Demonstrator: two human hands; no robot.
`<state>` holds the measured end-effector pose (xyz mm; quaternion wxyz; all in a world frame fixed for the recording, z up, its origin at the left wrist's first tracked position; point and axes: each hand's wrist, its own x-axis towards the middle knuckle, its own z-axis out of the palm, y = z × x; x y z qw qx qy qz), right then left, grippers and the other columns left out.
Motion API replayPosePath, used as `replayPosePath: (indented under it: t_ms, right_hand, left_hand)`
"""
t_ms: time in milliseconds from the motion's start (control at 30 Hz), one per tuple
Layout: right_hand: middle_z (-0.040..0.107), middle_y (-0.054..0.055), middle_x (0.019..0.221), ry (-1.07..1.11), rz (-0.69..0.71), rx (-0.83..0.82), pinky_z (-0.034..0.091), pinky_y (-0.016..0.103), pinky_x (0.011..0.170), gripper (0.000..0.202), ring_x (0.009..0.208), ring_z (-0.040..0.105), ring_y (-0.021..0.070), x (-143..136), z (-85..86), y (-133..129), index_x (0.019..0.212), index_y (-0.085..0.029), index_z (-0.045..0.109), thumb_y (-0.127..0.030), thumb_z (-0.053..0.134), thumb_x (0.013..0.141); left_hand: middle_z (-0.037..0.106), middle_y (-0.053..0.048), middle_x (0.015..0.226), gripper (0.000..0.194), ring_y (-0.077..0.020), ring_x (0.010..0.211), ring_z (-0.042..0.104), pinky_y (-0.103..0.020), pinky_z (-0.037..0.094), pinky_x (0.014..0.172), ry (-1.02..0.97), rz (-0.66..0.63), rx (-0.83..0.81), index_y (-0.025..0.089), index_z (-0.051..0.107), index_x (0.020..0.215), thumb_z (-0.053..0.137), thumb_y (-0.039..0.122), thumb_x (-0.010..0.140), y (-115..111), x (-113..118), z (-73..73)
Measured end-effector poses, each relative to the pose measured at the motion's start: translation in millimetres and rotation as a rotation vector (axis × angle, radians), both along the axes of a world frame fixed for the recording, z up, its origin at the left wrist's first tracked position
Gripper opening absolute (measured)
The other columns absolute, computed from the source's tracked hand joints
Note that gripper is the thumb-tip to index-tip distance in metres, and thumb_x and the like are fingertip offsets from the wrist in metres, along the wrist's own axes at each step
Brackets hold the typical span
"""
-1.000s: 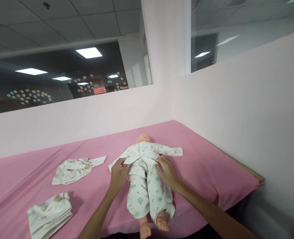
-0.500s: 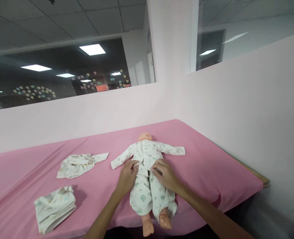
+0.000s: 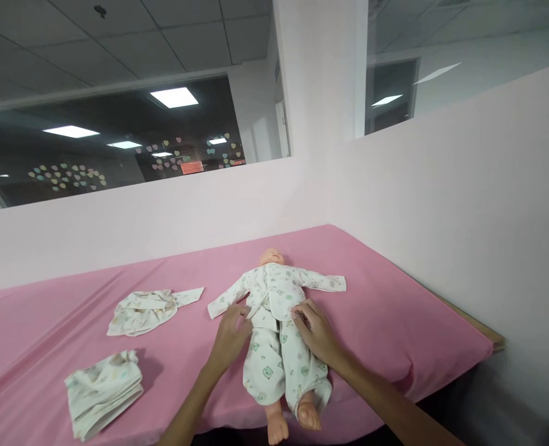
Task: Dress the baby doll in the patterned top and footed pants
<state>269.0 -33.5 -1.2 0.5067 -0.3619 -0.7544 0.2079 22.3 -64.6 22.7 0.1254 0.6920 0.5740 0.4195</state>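
A baby doll [image 3: 271,256] lies on its back on the pink-covered table, feet toward me. It wears a white printed baby shirt [image 3: 281,297] with both sleeves spread wide, and matching pants [image 3: 265,365]. At the shirt's left lower edge, my left hand [image 3: 232,334] is closed with the cloth pinched in its fingertips. My right hand [image 3: 317,334] has its curled fingers on the right side of the shirt's hem, over the top of the pants. The shirt's front panels overlap at the middle, and the left one is creased. Bare doll feet [image 3: 308,414] stick out below the pant legs.
Left of the doll lies another small printed shirt [image 3: 142,311], loosely bunched with one sleeve out. Nearer to me sits a folded stack of printed cloth [image 3: 105,393]. The pink sheet [image 3: 377,322] covers the table, which meets white walls [image 3: 442,204] behind and at right.
My left hand has moved outward to the left, drawing the shirt's left edge with it. My right hand has shifted slightly to the right along the hem.
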Motion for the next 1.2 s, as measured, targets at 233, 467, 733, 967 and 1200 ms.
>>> replayPosePath:
  t_ms: [233, 467, 733, 967, 1200]
  right_hand:
    - [0.057, 0.005, 0.095, -0.013, -0.013, 0.03, 0.048, 0.033, 0.079, 0.021, 0.085, 0.057, 0.0182, -1, -1.7, -3, 0.094, -0.022, 0.06, -0.035, 0.044, 0.099]
    - [0.063, 0.006, 0.088, -0.121, -0.288, -0.036, 0.046, 0.03, 0.072, 0.029, 0.081, 0.059, 0.0181, 11, 2.3, 35, 0.081, -0.02, 0.057, -0.032, 0.037, 0.099]
    - [0.069, 0.011, 0.094, -0.532, -0.291, -0.042, 0.043, 0.032, 0.08, 0.018, 0.093, 0.061, 0.0236, 23, -7.9, 82, 0.082, -0.016, 0.065, -0.01, 0.049, 0.082]
    - [0.062, 0.014, 0.123, -0.67, -0.191, -0.035, 0.036, 0.034, 0.096, 0.041, 0.117, 0.053, 0.0271, 16, -24.7, 84, 0.116, -0.015, 0.062, -0.005, 0.05, 0.079]
    - [0.064, 0.013, 0.115, -0.695, -0.224, -0.029, 0.036, 0.033, 0.091, 0.033, 0.112, 0.055, 0.0264, 17, -24.2, 87, 0.107, -0.013, 0.062, -0.004, 0.044, 0.082]
  left_hand:
    - [0.062, -0.005, 0.1, 0.016, -0.0194, 0.094, 0.056, -0.032, 0.047, 0.087, 0.017, -0.248, -0.049, 0.022, 0.058, 0.096, 0.048, 0.031, 0.086, 2, 31, 37.2]
    - [0.069, -0.004, 0.092, 0.026, -0.0138, 0.068, 0.064, -0.025, 0.047, 0.067, 0.0, 0.084, -0.198, 0.019, 0.059, 0.097, 0.044, 0.038, 0.089, 90, 43, 74.4]
    - [0.073, -0.017, 0.102, 0.032, -0.0307, 0.096, 0.068, -0.031, 0.045, 0.07, 0.177, 0.271, -0.306, 0.014, 0.068, 0.094, 0.057, 0.042, 0.081, 157, 64, 67.5]
    - [0.072, -0.01, 0.112, 0.03, -0.025, 0.102, 0.068, -0.03, 0.046, 0.077, 0.185, 0.422, -0.314, 0.022, 0.066, 0.104, 0.045, 0.037, 0.089, 170, 66, 51.0]
    - [0.071, -0.011, 0.11, 0.026, -0.0238, 0.1, 0.067, -0.029, 0.046, 0.073, 0.203, 0.437, -0.281, 0.022, 0.063, 0.101, 0.045, 0.036, 0.089, 167, 63, 47.6]
